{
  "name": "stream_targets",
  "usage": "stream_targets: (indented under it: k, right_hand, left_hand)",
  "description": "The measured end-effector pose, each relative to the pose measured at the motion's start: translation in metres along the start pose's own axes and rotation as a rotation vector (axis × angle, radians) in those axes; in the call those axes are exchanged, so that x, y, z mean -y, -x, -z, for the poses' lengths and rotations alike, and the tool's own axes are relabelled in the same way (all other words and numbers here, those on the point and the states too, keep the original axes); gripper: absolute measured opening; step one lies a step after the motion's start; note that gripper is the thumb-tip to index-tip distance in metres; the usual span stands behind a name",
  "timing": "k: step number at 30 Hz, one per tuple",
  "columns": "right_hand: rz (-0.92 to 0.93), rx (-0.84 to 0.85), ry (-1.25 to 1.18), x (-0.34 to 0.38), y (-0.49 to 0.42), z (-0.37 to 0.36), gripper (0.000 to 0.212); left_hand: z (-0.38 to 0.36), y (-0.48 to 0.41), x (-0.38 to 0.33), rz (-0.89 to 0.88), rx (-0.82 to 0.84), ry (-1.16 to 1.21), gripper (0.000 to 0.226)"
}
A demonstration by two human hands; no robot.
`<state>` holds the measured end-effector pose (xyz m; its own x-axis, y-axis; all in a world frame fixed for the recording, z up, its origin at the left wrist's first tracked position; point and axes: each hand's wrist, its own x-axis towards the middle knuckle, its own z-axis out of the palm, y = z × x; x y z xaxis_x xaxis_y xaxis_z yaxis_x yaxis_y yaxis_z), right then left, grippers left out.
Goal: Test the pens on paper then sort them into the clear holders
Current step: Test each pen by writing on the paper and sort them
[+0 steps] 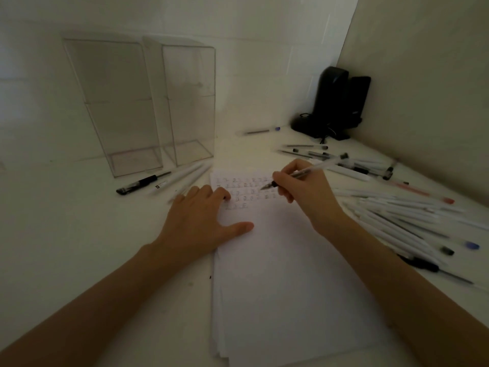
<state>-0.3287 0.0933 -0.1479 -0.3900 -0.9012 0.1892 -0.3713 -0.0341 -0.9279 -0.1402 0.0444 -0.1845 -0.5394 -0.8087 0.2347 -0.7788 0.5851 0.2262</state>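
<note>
Head view: left hand (201, 221) lies flat, fingers relaxed, thumb spread, pressing the white paper sheet (285, 274) on the pale bench (79, 221). Right hand (304, 192) pinches a clear-barrelled pen (296, 176), wrist cocked, tip angled down-left at rows of small marks. Two tall clear plastic holders (116, 107) stand behind-left.

You've got two holders: left holder (116, 107), right holder (189, 102). One paper stack (285, 274). Beside the holders: one black pen (143, 183), two or three white pens (185, 177), blur stops you counting closer. One held pen (315, 168). One blue-capped pen (260, 131) at the back. Right-side pile (397, 218): too many, too blurred to count; one red pen (434, 196) in it. One black device (336, 102).
</note>
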Motion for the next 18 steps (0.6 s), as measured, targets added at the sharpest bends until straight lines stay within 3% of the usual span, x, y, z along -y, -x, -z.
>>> stream_targets:
  k: [4, 13, 18]
  right_hand:
    - [0.023, 0.05, 0.038, 0.003, -0.004, -0.029, 0.019]
    - [0.064, -0.101, 0.099, -0.015, -0.005, -0.037, 0.026]
    - [0.087, -0.017, 0.172, -0.014, -0.005, -0.037, 0.025]
  left_hand:
    - [-0.002, 0.001, -0.001, 0.007, 0.026, -0.005, 0.071]
    - [-0.006, 0.0, 0.004, -0.003, 0.008, -0.012, 0.088]
    - [-0.001, 0.0, 0.001, 0.004, 0.046, 0.016, 0.073]
